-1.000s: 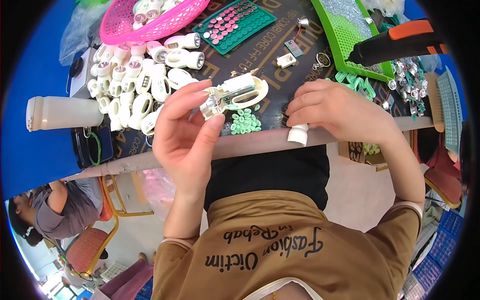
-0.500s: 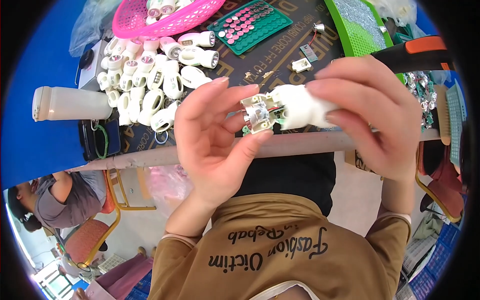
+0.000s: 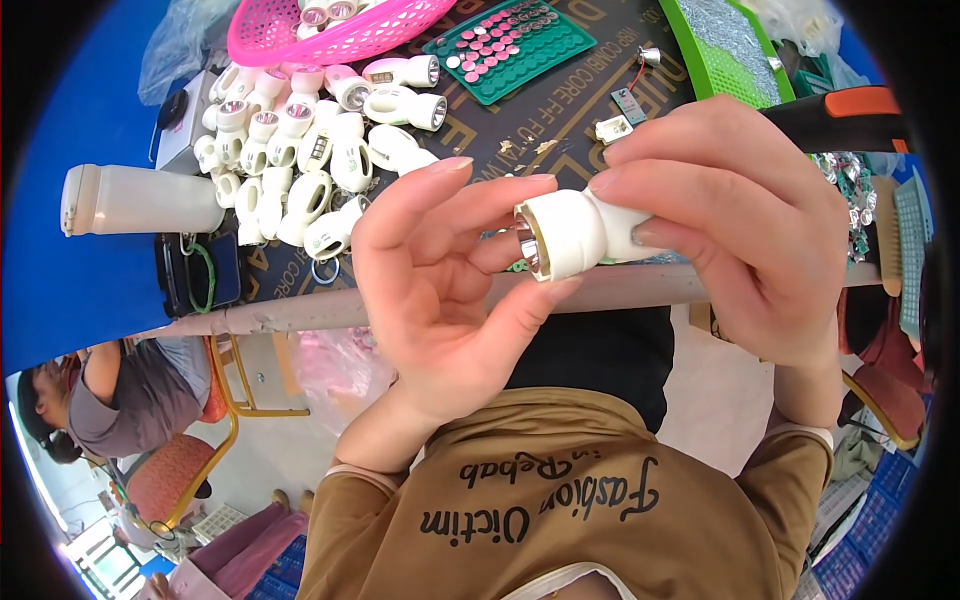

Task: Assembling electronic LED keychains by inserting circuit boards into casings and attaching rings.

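White shell (image 3: 572, 235) slid leftward over the reflector (image 3: 531, 246)

Above the table's near edge (image 3: 300, 313), the right hand (image 3: 745, 215) grips the shell from behind; the left hand (image 3: 430, 270), half curled, pinches its front rim between thumb and fingertips. Toward the far left, a pink basket (image 3: 385, 37) holds white flashlights (image 3: 313, 17). Near the far edge, a teal tray (image 3: 545, 65) carries pink discs (image 3: 485, 50); toward the far right, a lime-green basket (image 3: 735, 72) holds silvery bits (image 3: 720, 25).
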Tool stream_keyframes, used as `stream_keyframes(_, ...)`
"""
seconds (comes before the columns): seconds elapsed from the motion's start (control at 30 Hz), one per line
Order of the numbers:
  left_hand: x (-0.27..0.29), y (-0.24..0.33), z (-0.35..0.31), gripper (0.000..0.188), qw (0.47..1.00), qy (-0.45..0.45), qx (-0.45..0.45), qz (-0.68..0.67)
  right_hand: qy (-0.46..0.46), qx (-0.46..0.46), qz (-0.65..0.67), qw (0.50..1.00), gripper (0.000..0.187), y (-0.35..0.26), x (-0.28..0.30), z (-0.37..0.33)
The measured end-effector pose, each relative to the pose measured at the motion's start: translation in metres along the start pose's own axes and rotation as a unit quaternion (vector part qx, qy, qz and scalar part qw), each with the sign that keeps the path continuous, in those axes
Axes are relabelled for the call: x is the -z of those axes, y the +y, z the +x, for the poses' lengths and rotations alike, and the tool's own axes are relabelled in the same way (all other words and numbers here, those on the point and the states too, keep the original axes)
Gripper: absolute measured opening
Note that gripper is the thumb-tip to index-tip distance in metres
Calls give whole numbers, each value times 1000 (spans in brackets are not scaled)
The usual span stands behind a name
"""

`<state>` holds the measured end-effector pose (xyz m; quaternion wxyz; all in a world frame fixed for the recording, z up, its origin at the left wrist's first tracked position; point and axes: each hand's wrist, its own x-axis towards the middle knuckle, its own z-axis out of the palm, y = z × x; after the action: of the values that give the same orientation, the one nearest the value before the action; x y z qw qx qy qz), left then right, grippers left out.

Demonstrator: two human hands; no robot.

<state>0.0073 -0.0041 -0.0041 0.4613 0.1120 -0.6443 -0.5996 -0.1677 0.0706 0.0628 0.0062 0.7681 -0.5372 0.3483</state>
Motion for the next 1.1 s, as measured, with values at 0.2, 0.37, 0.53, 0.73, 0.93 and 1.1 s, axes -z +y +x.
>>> stream_keyframes(0.2, -2, 0, 0, 72, 1000, 5, 0, -9, 10, 17, 8, 1000, 24, 1, -3, 1)
stream_keyframes(0.37, -3, 0, 0, 71, 1000, 12, 14, -2, 22, 22, 25, 999, 24, 4, -8, -2)
stream_keyframes(0.53, 8, -2, 5, 46, 975, -85, -88, 184, 38, 25, 27, 999, 25, 8, -15, -9)
stream_keyframes(0.73, 3, -5, 2, 34, 977, -32, -84, 195, 28, -19, 19, 999, 40, -2, -32, -21)
stream_keyframes(0.93, 5, -13, -3, 36, 931, -48, -208, 296, 83, 7, 22, 996, 36, 3, -45, -31)
stream_keyframes(1.1, 4, -11, -3, 37, 906, -46, -244, 344, 104, 7, 31, 994, 36, 2, -47, -31)
